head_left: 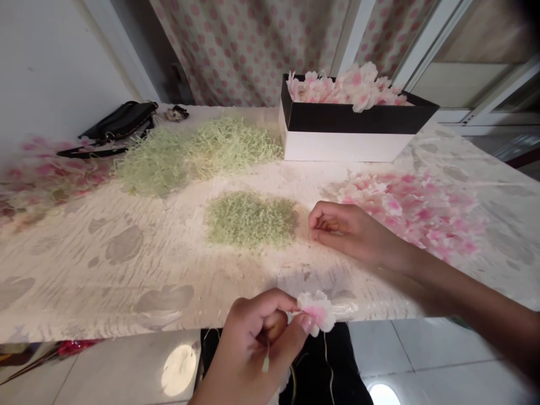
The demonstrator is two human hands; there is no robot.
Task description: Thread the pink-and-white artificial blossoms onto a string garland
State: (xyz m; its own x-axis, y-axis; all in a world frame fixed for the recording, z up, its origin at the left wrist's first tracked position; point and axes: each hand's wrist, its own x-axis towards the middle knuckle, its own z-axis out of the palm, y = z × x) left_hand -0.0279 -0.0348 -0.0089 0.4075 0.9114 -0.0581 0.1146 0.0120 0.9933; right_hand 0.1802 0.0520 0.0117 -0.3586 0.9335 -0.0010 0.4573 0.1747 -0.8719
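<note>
My left hand (264,340), at the table's front edge, pinches a white artificial flower (319,311) with a pink centre between thumb and forefinger. A thin pale-green stem piece (265,363) hangs from below its curled fingers. My right hand (340,229) is closed, with its fingertips pressed together just above the table. Whatever it may hold is too small or hidden to tell. Just left of its fingertips lies a low pile of fine green sprigs (252,218). Beyond my right wrist spreads a heap of loose pink and white petals (415,208).
A black-and-white box (348,138) full of pink blossoms stands at the back right. Two fluffy green bundles (202,149) lie at the back, beside a black bag (120,121). More pink blossoms (46,174) lie at the far left on the patterned tablecloth (105,275).
</note>
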